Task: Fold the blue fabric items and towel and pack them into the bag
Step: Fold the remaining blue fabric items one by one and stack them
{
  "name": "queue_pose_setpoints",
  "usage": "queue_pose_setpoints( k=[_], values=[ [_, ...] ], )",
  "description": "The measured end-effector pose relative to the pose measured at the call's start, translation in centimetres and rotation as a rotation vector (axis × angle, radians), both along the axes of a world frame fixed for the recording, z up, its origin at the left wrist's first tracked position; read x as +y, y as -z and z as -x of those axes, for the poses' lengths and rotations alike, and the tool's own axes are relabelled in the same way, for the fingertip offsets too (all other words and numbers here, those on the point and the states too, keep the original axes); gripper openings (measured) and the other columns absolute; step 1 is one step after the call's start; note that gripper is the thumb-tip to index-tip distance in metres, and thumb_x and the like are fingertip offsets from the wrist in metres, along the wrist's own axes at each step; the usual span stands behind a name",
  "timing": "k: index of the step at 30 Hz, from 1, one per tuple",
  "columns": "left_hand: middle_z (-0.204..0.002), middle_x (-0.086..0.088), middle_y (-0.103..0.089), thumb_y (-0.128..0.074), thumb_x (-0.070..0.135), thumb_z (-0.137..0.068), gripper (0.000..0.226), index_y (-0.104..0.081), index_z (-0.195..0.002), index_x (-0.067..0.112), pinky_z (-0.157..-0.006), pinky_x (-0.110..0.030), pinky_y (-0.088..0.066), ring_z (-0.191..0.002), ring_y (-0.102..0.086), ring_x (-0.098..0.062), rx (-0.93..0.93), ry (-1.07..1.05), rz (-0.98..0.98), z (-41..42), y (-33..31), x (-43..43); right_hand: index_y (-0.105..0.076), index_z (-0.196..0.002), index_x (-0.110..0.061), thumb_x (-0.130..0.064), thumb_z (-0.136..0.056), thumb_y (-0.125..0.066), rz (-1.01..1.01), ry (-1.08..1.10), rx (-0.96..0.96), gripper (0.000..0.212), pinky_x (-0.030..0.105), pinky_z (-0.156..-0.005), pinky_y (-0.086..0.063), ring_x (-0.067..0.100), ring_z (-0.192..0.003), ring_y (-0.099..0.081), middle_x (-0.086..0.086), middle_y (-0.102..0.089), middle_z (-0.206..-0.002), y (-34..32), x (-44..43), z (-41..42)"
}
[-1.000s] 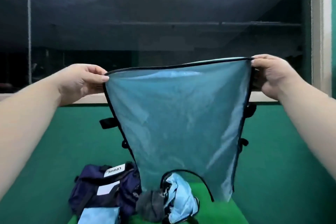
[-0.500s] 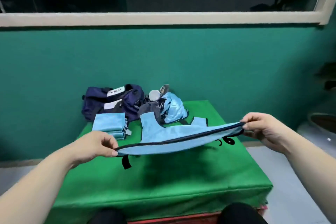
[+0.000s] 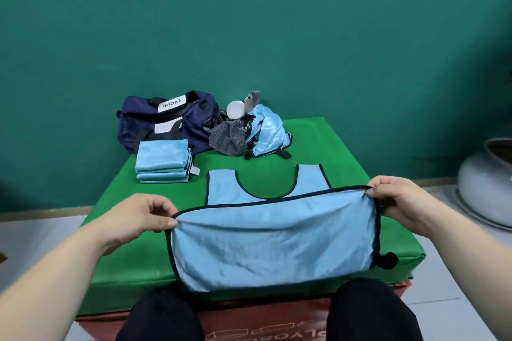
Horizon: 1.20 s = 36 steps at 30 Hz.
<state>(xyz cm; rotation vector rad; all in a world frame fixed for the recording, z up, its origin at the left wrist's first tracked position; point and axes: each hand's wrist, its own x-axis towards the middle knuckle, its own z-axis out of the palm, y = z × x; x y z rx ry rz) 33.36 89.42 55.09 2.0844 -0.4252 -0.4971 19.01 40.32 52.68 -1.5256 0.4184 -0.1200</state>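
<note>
The left hand (image 3: pixel 141 216) and right hand (image 3: pixel 399 202) each clamp fingers (image 3: pixel 374 191) on a corner of the blue vest (image 3: pixel 271 241), whose far half lies flat on the green surface (image 3: pixel 138 263).

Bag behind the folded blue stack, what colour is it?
The bag is navy with white label patches; head view shows it.

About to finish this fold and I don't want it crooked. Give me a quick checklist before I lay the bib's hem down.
1. Hem corners held: the left hand and the right hand each pinch one. Ok.
2. Shoulder end of the bib flat on the mat. Ok.
3. The stack sits left of the bib, apart. Ok.
4. Side parts tucked in: the strap hangs out at the right edge. Not ok.
5. Is the bag open for packing? Cannot tell.
</note>
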Motion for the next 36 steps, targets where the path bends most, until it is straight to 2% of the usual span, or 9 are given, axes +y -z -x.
queue_pose_setpoints(
  k=[5,12,15,18,21,26,29,33,36],
  values=[
    [-0.075,-0.009,-0.069,-0.074,-0.006,-0.080,0.012,-0.074,-0.077,0.006,-0.070,-0.031,-0.044,-0.072,-0.056,-0.020,0.006,-0.163,0.052,-5.5,1.0,-2.7,-0.053,-0.068,-0.009,0.009,-0.082,-0.055,-0.028,0.136,-0.001,0.023,0.030,-0.055,-0.032,0.018,-0.060,-0.041,0.005,-0.045,-0.062,1.0,-0.9,-5.8],
    [-0.069,0.004,-0.070,-0.076,0.001,-0.082,0.015,-0.073,-0.080,0.016,-0.071,-0.031,-0.043,-0.068,-0.056,-0.017,-0.051,-0.306,0.010,-15.3,3.6,-7.6,-0.059,-0.065,-0.013,-0.001,-0.082,-0.063,0.072,0.335,0.101,0.021,0.021,-0.043,-0.037,0.015,-0.053,-0.045,0.001,-0.050,-0.060,3.4,-2.9,-15.5],
    [-0.082,-0.005,-0.072,-0.077,0.011,-0.083,0.008,-0.073,-0.085,0.019,-0.071,-0.030,-0.046,-0.069,-0.059,-0.019,-0.123,-0.333,-0.097,-19.0,5.2,-9.8,-0.064,-0.070,-0.009,-0.003,-0.082,-0.065,0.129,0.362,0.154,0.013,0.025,-0.048,-0.040,0.018,-0.057,-0.049,0.005,-0.056,-0.068,5.0,-4.0,-19.5],
    [-0.082,0.002,-0.070,-0.074,0.018,-0.084,0.007,-0.072,-0.085,0.024,-0.061,-0.027,-0.044,-0.068,-0.060,-0.017,-0.200,-0.351,-0.208,-21.9,7.2,-12.0,-0.071,-0.078,-0.006,-0.005,-0.081,-0.067,0.237,0.323,0.201,0.005,0.031,-0.068,-0.048,0.022,-0.073,-0.059,0.008,-0.068,-0.082,7.0,-5.0,-22.9],
    [-0.082,0.008,-0.069,-0.070,0.021,-0.085,0.009,-0.070,-0.081,0.029,-0.061,-0.026,-0.043,-0.075,-0.062,-0.013,-0.235,-0.362,-0.326,-23.9,9.7,-13.9,-0.073,-0.083,-0.006,-0.006,-0.083,-0.069,0.361,0.257,0.241,0.004,0.031,-0.080,-0.042,0.016,-0.086,-0.061,0.003,-0.070,-0.088,9.2,-5.4,-25.1],
    [-0.085,0.006,-0.068,-0.064,0.023,-0.088,0.007,-0.068,-0.086,0.028,-0.065,-0.029,-0.041,-0.079,-0.061,-0.018,-0.241,-0.401,-0.393,-25.1,13.0,-15.1,-0.067,-0.083,-0.014,-0.013,-0.083,-0.072,0.644,0.214,0.314,0.005,0.026,-0.062,-0.042,0.023,-0.078,-0.061,0.003,-0.068,-0.081,11.7,-5.8,-27.0],
    [-0.089,0.000,-0.071,-0.061,0.023,-0.092,0.007,-0.068,-0.092,0.024,-0.060,-0.028,-0.040,-0.071,-0.059,-0.017,-0.257,-0.385,-0.423,-24.8,13.9,-15.3,-0.066,-0.093,-0.017,-0.014,-0.084,-0.069,0.802,0.169,0.342,0.011,0.025,-0.062,-0.041,0.017,-0.078,-0.062,-0.003,-0.068,-0.087,12.2,-6.1,-26.8],
    [-0.125,-0.003,-0.060,-0.060,0.029,-0.094,0.034,-0.062,-0.126,0.016,-0.079,-0.029,-0.042,-0.088,-0.055,-0.017,-0.354,-0.369,-0.429,-23.1,13.4,-14.9,-0.063,-0.119,-0.017,-0.022,-0.087,-0.070,0.959,0.151,0.326,0.033,0.029,-0.073,-0.042,0.017,-0.078,-0.057,0.004,-0.060,-0.114,12.0,-5.6,-25.5],
    [-0.124,0.000,-0.055,-0.060,0.029,-0.093,0.031,-0.063,-0.122,0.019,-0.081,-0.030,-0.042,-0.090,-0.057,-0.013,-0.367,-0.359,-0.371,-20.6,12.0,-13.7,-0.063,-0.120,-0.018,-0.028,-0.090,-0.064,1.054,0.109,0.287,0.031,0.030,-0.074,-0.040,0.021,-0.089,-0.053,0.002,-0.049,-0.115,11.1,-3.2,-24.3]
  ],
)
